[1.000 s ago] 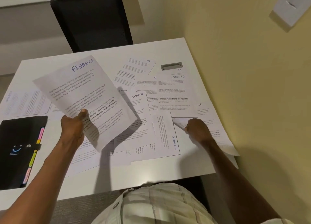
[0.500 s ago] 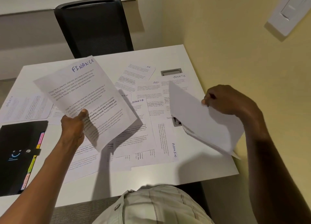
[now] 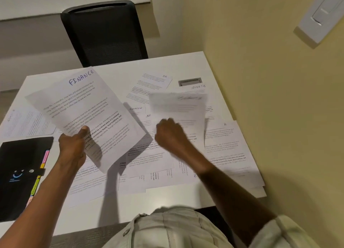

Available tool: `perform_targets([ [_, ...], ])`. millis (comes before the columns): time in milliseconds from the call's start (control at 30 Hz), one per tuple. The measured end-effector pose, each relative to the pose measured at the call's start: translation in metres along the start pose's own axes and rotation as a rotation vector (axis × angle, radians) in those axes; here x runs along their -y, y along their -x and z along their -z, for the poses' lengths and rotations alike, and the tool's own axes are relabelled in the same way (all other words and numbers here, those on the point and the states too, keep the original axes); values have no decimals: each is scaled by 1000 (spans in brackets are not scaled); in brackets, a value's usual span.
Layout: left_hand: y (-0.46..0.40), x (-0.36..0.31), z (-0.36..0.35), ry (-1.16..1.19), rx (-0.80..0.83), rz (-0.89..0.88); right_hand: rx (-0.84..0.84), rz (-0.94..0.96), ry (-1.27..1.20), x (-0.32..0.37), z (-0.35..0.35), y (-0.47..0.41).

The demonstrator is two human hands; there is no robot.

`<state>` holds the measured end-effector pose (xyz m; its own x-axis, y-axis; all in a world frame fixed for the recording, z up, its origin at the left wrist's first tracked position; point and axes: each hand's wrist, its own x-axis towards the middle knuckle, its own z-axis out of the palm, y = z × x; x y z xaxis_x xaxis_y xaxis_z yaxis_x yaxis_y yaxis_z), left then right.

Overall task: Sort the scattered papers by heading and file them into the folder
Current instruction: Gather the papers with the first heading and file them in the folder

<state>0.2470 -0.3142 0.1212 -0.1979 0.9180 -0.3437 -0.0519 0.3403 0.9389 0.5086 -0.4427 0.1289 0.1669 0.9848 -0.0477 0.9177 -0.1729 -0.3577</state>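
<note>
I see my left hand (image 3: 73, 145) pinching the FINANCE sheet (image 3: 87, 115) at its lower edge, lifted over the bench (image 3: 115, 206); its long axis runs up and left, heading on the far end. My right hand (image 3: 170, 134) grips 1 blurred sheet (image 3: 178, 106) at its near edge. I judge both light and floppy, best held by an edge. The black folder (image 3: 20, 175) lies closed at left.

Right hand (image 3: 170, 134) has swung in from the wall side to mid-table, now holding a motion-blurred sheet (image 3: 178, 108) face up over the scattered papers (image 3: 152, 154); heading unreadable. Half a second back the sheet showed its blank back. View tilted slightly.
</note>
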Motion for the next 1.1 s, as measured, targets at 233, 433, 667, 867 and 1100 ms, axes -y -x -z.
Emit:
perform_targets([
  [233,-7,2,20,-14,-30,-15,294,-85,-62,-37,-105,19],
  [433,-8,21,41,-1,-76,13,62,-363,-163,-101,-108,28],
  [667,-8,19,54,-35,-108,31,93,-253,5,-118,-107,2],
  [867,0,16,68,-27,-141,5,162,-288,256,-114,-111,-9],
  [1100,1,24,90,-39,-162,3,-4,-292,64,-117,-103,-11],
])
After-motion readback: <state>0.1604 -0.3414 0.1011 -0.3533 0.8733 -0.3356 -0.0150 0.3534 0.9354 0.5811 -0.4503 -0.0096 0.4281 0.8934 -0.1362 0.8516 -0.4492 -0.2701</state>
